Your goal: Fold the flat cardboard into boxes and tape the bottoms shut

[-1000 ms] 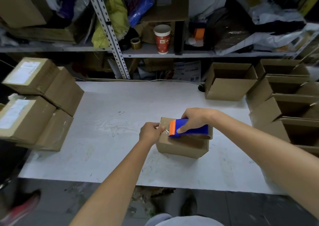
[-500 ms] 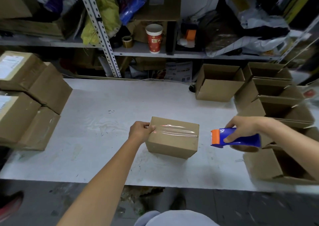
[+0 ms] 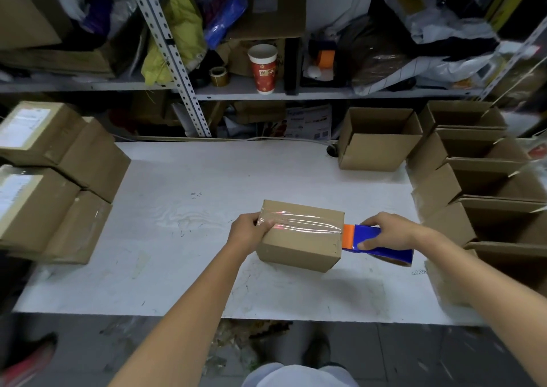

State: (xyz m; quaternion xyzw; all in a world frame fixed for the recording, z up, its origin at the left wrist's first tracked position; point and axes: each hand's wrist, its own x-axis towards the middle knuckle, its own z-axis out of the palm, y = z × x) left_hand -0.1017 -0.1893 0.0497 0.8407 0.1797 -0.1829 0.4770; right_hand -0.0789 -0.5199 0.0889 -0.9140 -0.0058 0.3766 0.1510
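One box point(image 3: 299, 247) sits centre-front on table point(image 3: 177, 253), clear tape point(image 3: 305, 224) along its top seam. The left hand point(image 3: 248, 232) curls over the left end, likely anchoring box and tape; the right hand point(image 3: 387, 232) wraps the tape dispenser point(image 3: 381, 246) at the right edge, probably to cut.

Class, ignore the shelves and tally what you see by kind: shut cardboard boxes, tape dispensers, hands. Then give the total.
Shut boxes: 5, the taped box plus four at left
Tape dispensers: 1
Hands: 2, left hand and right hand
Total: 8
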